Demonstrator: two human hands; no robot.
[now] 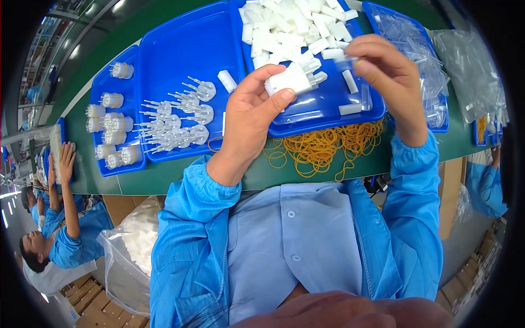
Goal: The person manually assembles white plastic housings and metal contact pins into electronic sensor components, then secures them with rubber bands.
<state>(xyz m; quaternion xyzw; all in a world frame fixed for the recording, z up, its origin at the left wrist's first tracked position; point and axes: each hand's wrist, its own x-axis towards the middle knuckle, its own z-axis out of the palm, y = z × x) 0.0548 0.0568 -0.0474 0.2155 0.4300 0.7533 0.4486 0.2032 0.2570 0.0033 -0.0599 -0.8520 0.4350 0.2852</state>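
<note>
Left hand (249,117) pinches a white plastic bundle (292,79); right hand (385,74) pinches a clear tube (345,61). Loose grip could spill pieces onto the tray (322,117).

Bright, even overhead light, glossy glare on the blue trays (180,60), fisheye bending and dark corners
</note>
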